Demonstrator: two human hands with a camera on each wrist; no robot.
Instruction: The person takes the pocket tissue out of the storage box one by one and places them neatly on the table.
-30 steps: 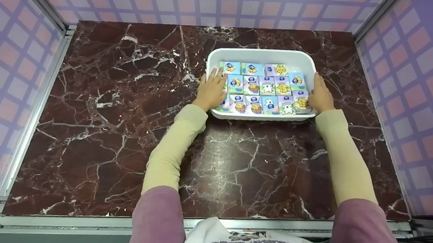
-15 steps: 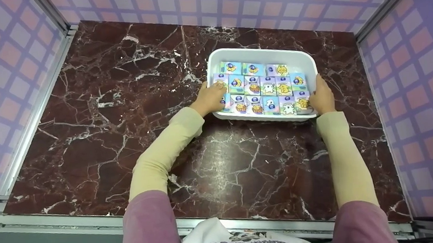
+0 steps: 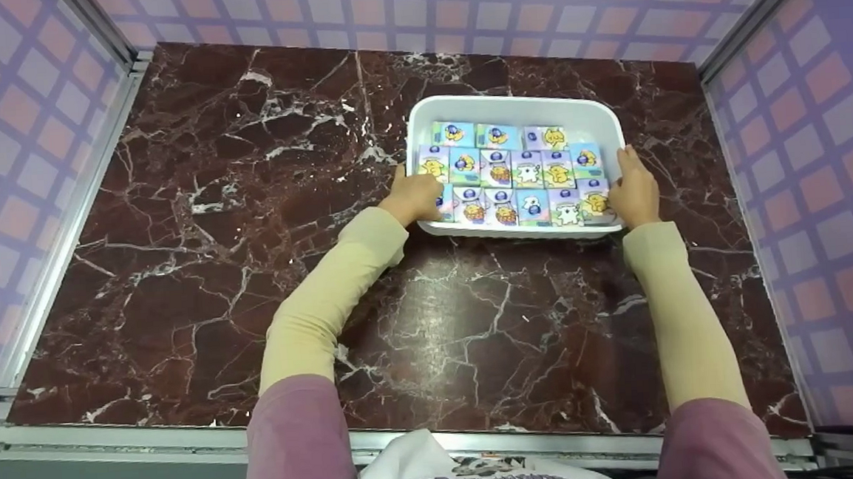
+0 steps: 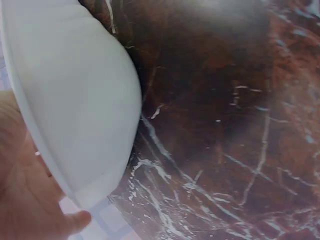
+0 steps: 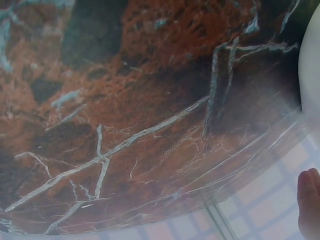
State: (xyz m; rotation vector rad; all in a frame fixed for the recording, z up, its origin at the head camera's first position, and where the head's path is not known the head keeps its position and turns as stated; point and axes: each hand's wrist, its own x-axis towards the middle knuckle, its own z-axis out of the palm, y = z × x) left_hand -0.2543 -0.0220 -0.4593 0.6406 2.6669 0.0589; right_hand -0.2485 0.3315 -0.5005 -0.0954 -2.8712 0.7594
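A white plastic tub (image 3: pixel 514 103) stands on the marbled tabletop, right of its middle. Small patterned tissue packs (image 3: pixel 527 168) with cartoon animals lie in rows inside it. My left hand (image 3: pixel 415 196) grips the tub's left rim, thumb side over the packs. My right hand (image 3: pixel 634 191) holds the right rim, fingers along the outer wall and thumb inside. In the left wrist view, the left hand (image 4: pixel 30 185) is at the tub's edge beside its smooth outer wall (image 4: pixel 85 100). Only fingertips of the right hand (image 5: pixel 310 200) show in the right wrist view.
The dark red marbled tabletop (image 3: pixel 178 299) spreads left of and in front of the tub. Checked purple panels (image 3: pixel 457 8) enclose the back and both sides. A metal rail (image 3: pixel 150 441) runs along the front edge.
My left hand, at first spread flat over the packs at the left side, has drawn back and taken hold of the left rim. The right hand and the tub have hardly moved.
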